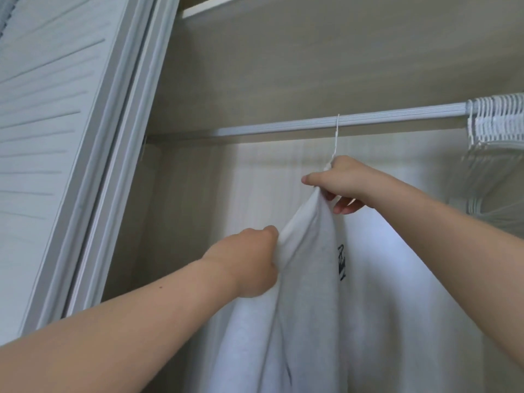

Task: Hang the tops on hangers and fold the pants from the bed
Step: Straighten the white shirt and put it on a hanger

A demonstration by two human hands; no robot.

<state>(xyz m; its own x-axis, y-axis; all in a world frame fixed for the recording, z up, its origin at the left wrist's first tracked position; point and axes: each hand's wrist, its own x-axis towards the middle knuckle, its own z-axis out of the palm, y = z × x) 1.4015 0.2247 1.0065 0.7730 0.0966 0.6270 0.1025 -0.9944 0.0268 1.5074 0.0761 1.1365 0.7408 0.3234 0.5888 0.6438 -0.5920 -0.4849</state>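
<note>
Top: white, with a dark print, hanging below the rail on a white hanger. The hook sits over the rail near its middle. The hanger's arms are hidden under cloth and hand, so whether both shoulders are seated cannot be told.

Right hand: directly below the rail at the foot of the hook, fingers curled round the neck of the top and, apparently, the hanger beneath it.

Left hand: lower and further from the rail, toward its left end, fist closed on a fold at the top's shoulder edge. The cloth is drawn taut between the two hands.

Spare hangers: bunched at the right end of the rail, well apart from the hung one.

Assessment: the step in hand appears to be settling the top on its hanger once hooked.

Recommendations:
- The right hand should steady the neck so the hook neither lifts nor slides along the rail.
- The left should draw the shoulder outward along the hanger arm, not straight down. A hard downward pull could tip the hanger or slip the far shoulder off.
- Smooth the fold before letting go, as the cloth looks soft and likely to bunch.
- Release the left hand first, confirm the top hangs level below the rail, then release the right
</note>
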